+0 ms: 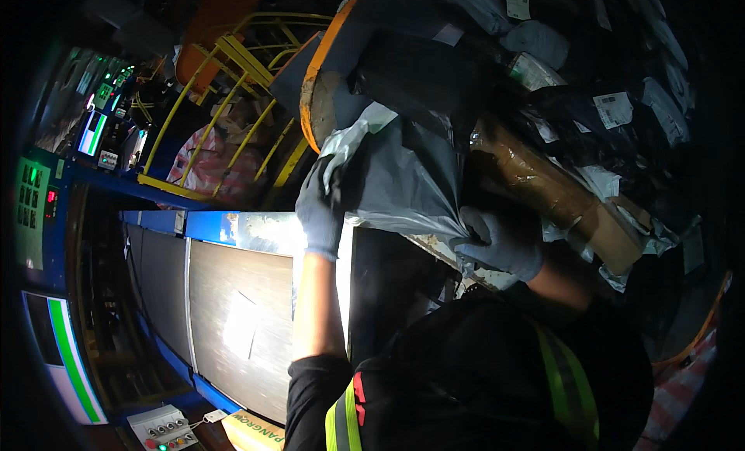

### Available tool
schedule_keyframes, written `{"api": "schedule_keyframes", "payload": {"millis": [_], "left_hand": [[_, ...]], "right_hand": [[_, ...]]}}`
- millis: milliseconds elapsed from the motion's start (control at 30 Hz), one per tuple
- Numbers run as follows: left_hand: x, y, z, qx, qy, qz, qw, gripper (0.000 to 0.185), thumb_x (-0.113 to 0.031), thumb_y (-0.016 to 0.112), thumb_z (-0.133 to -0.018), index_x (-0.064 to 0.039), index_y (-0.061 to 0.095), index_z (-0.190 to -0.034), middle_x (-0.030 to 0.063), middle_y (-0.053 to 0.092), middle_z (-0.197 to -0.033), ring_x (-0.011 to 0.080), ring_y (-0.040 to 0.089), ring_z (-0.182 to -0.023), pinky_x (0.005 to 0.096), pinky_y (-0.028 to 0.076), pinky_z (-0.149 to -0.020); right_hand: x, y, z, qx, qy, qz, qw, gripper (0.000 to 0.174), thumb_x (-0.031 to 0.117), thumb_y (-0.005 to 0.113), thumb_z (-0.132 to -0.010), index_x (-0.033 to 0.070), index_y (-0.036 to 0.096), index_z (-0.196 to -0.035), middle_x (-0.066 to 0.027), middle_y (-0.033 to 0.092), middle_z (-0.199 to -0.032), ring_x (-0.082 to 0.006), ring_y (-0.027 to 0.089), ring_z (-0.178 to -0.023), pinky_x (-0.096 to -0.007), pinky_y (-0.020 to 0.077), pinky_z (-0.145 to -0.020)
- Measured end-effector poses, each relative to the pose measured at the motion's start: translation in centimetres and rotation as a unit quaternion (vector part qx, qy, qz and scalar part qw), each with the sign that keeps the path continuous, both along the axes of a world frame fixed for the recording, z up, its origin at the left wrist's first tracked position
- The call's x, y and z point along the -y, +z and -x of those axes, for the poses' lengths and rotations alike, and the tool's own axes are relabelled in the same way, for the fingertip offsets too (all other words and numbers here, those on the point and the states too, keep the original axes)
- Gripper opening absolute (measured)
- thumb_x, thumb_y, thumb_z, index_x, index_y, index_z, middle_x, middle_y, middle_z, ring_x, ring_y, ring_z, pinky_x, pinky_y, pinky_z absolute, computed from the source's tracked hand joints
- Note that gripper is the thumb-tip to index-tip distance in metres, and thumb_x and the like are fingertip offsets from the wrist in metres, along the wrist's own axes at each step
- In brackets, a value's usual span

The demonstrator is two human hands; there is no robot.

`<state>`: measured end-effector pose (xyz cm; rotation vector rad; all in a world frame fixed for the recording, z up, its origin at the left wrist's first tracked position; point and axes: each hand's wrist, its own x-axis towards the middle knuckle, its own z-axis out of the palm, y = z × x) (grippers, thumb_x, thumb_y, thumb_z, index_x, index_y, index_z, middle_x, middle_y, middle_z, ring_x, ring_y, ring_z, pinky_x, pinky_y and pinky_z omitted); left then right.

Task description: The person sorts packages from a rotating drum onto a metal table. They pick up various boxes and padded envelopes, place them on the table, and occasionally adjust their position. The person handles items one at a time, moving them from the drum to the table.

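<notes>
Between my two gloved hands is stretched a grey plastic mailer bag (pixel 401 172). My left hand (pixel 323 212), in a grey glove, grips its left edge, where a pale crumpled part shows. At its lower right corner, my right hand (pixel 495 241) pinches the plastic between thumb and fingers. Just beyond the bag lies a black plastic-wrapped parcel (pixel 413 73). To its right, a brown carton wrapped in clear tape (pixel 529 172) rests slanted among other packages.
A heap of bagged parcels (pixel 628 125) fills the orange-rimmed chute (pixel 314 73). On the left runs a conveyor belt (pixel 250 311) bearing a flat white item (pixel 240 326). Yellow railings (pixel 186 125), a button box (pixel 163 430), a cardboard box (pixel 253 430) and a lit screen (pixel 64 358) stand around it.
</notes>
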<state>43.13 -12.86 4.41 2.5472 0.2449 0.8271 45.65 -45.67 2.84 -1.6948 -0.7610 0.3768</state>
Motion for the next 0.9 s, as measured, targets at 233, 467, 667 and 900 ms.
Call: {"api": "schedule_keyframes", "payload": {"millis": [233, 467, 667, 900], "left_hand": [[-5.4, 1.3, 18.1, 0.258, 0.194, 0.471, 0.821, 0.055, 0.001, 0.054, -0.095, -0.001, 0.040, -0.148, 0.0205, 0.052, -0.139, 0.0277, 0.060, -0.117, 0.0311, 0.057, -0.084], [-19.2, -4.2, 38.9, 0.113, 0.353, 0.341, 0.864, 0.078, -0.021, 0.069, -0.092, -0.005, 0.026, -0.155, 0.0194, 0.044, -0.143, 0.0258, 0.049, -0.127, 0.0343, 0.048, -0.099], [-9.5, 3.1, 24.1, -0.028, 0.339, 0.037, 0.940, 0.080, -0.036, 0.069, -0.092, -0.007, 0.030, -0.156, 0.0211, 0.038, -0.155, 0.0402, 0.036, -0.143, 0.0495, 0.029, -0.118], [0.6, 2.5, -6.4, -0.227, -0.011, -0.111, 0.967, 0.091, -0.054, 0.070, -0.084, -0.001, 0.038, -0.150, 0.0256, 0.035, -0.155, 0.0402, 0.033, -0.144, 0.0486, 0.028, -0.119]], "right_hand": [[-0.7, 1.7, 0.9, -0.052, 0.054, -0.022, 0.997, 0.024, 0.012, 0.074, -0.086, 0.002, 0.060, -0.102, -0.0040, 0.061, -0.078, -0.0103, 0.055, -0.067, -0.0278, 0.0463, -0.065], [-3.0, 1.9, 1.3, -0.080, 0.164, 0.000, 0.983, 0.026, 0.012, 0.072, -0.087, 0.000, 0.060, -0.106, -0.0065, 0.066, -0.075, -0.0118, 0.063, -0.064, -0.0303, 0.0498, -0.061], [-4.0, 0.4, 0.9, 0.089, 0.182, 0.157, 0.967, 0.031, 0.025, 0.075, -0.079, 0.004, 0.058, -0.094, -0.0157, 0.064, -0.068, -0.0331, 0.064, -0.060, -0.0408, 0.0499, -0.058], [-2.5, -1.7, 1.4, 0.170, 0.160, 0.180, 0.956, 0.041, 0.036, 0.073, -0.082, 0.003, 0.059, -0.102, -0.0185, 0.065, -0.070, -0.0372, 0.066, -0.064, -0.0459, 0.0536, -0.061]]}}
